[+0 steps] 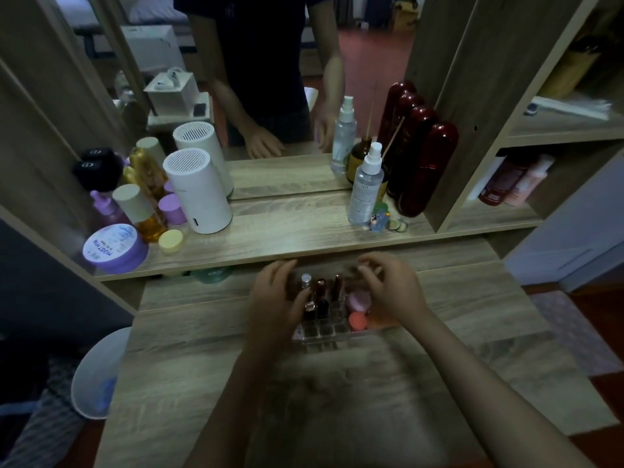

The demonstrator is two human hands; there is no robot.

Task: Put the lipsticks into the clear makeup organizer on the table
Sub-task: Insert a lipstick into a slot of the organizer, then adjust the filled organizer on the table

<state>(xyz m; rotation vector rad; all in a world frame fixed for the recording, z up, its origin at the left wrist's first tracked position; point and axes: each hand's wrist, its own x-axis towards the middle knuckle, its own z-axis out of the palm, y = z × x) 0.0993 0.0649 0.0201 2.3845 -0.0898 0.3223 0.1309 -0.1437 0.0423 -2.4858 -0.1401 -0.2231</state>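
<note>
Both hands curl loosely: left hand (275, 300) touches lipsticks (320, 293) in organizer (324, 336); right hand (393, 288) hovers, grasp unclear; shelf (287, 238) behind.

A home dressing corner, probably a bedroom: a wood-grain vanity table (202, 349) with a mirror (270, 96), a shelf (287, 238) crowded with spray bottles (366, 187), cream jars (114, 248) and perfume.

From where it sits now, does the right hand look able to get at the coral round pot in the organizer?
Probably yes. The right hand hovers just beside the coral pot at the clear organizer's right end, and nothing covers the pot from above.
</note>
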